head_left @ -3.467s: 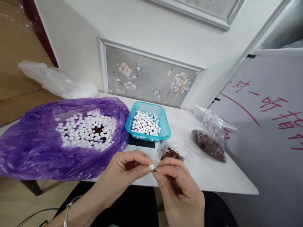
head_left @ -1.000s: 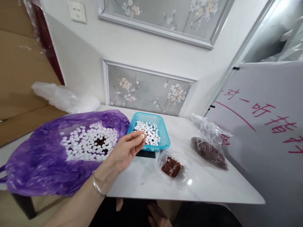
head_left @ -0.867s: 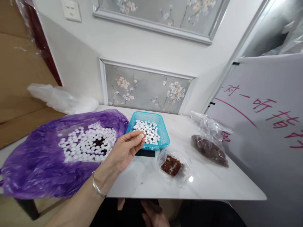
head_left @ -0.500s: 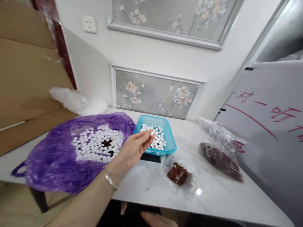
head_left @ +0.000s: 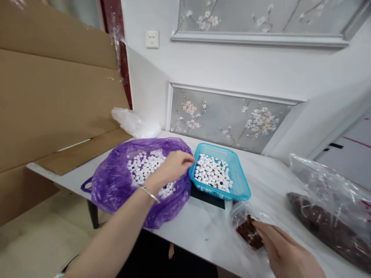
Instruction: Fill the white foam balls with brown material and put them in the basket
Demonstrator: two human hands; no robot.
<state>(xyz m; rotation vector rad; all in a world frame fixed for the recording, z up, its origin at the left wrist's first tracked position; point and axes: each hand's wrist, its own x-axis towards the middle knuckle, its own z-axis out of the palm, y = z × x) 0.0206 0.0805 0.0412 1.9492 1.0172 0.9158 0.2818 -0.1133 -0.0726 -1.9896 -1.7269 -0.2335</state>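
Left hand (head_left: 174, 168) reaches out over the purple bag (head_left: 116, 185), fingers curled together near the near-left rim of the blue basket (head_left: 240, 189). Grip narrow; whether a white bead is pinched in it cannot be told, as the fingertips are turned away from the camera. Loose white beads (head_left: 142, 166) lie heaped in the open mouth of the bag; a second lot fills the basket just beside it. The basket sits on a flat black object (head_left: 207, 197), possibly a scale.

Right hand (head_left: 290, 253) is low at the front edge, fingertips on the small clear bag (head_left: 246, 227) that holds dark reddish-brown material. Grip loosely closed on the film; no firm hold visible.

Judgement: to work well here, pick one bead at a time from the top of the heap with thumb and forefinger, and keep the wrist clear of the bag's soft rim so the plastic does not drag and spill. The right hand should hold the small bag's mouth flat and open, taking only a pinch.

Surface: white, marbled, set against a wall. A larger clear bag (head_left: 333, 216) of the same dark material lies at the right. A crumpled white bag (head_left: 133, 121) sits at the far left corner.

Room: brown cardboard sheets (head_left: 58, 96) lean at the left; grey floral wall panels (head_left: 228, 119) behind; a wall socket (head_left: 152, 39) above.
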